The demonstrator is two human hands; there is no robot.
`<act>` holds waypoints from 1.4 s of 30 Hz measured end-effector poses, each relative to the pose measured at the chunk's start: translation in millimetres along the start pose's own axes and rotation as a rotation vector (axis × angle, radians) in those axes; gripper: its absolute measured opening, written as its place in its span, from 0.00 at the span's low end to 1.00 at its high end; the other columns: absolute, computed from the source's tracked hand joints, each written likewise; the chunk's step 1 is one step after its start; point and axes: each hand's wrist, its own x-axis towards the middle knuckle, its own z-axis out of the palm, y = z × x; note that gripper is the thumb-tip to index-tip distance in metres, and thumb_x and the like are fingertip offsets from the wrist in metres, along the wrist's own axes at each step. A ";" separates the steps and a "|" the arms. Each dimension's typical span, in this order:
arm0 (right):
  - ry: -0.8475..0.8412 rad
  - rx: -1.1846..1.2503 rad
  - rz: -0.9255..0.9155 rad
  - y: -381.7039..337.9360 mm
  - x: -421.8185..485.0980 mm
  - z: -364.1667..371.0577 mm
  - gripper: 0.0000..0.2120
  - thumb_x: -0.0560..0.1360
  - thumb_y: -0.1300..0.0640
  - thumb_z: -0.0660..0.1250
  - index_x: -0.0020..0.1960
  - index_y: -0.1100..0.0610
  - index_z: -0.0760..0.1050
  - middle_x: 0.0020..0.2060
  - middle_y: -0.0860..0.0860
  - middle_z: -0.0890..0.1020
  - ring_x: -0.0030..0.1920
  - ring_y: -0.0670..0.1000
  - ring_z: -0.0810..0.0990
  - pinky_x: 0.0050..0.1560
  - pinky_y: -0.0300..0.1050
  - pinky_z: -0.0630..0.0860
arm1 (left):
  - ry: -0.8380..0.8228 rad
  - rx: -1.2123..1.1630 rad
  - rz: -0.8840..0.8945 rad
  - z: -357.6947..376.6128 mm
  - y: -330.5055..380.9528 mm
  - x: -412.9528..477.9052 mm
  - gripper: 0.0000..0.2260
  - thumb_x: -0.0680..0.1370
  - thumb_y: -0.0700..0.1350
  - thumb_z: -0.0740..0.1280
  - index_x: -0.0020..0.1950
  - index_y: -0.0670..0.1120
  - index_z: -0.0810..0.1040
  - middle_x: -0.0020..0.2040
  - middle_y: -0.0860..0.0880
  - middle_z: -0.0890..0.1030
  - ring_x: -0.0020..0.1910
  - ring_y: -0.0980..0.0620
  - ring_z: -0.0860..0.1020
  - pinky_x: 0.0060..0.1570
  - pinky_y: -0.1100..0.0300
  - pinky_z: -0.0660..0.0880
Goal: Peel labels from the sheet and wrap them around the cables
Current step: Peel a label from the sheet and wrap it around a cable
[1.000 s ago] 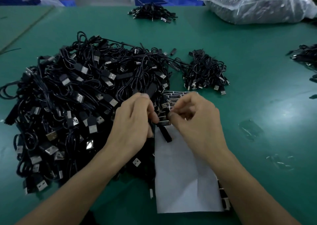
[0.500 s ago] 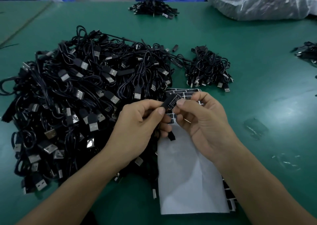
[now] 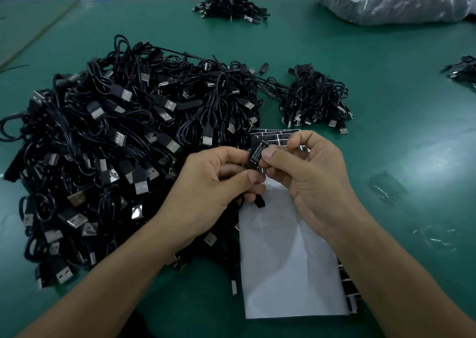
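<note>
In the head view, just above the top end of the white label sheet (image 3: pixel 288 260), the left hand (image 3: pixel 219 183) has its fingers curled tight round a thin black cable (image 3: pixel 258 203). The right hand (image 3: pixel 309 178) pinches a black printed label (image 3: pixel 257 152) between thumb and forefinger, against the cable. A big heap of black USB cables (image 3: pixel 116 144) lies left of the sheet on the green counter (image 3: pixel 386 93).

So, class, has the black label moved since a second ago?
Yes: the label has shifted up the picture, toward the far printed end of the sheet.
</note>
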 end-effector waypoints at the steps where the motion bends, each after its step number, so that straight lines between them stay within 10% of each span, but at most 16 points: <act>1: 0.001 -0.021 -0.013 0.0 -0.1 -0.3 0.16 0.72 0.72 0.72 0.43 0.56 0.68 0.34 0.52 0.84 0.37 0.51 0.81 0.41 0.41 0.80 | 0.001 -0.002 0.000 0.1 0.1 0.2 0.08 0.76 0.35 0.70 0.55 0.39 0.81 0.44 0.41 0.87 0.41 0.50 0.86 0.41 0.64 0.81; 42: 0.087 -0.358 -0.233 1.6 -4.4 5.5 0.18 0.69 0.71 0.74 0.38 0.54 0.67 0.33 0.51 0.86 0.32 0.47 0.82 0.39 0.42 0.80 | 0.053 0.085 0.021 3.1 -2.9 0.0 0.02 0.78 0.35 0.69 0.50 0.38 0.80 0.41 0.43 0.87 0.40 0.47 0.86 0.45 0.50 0.82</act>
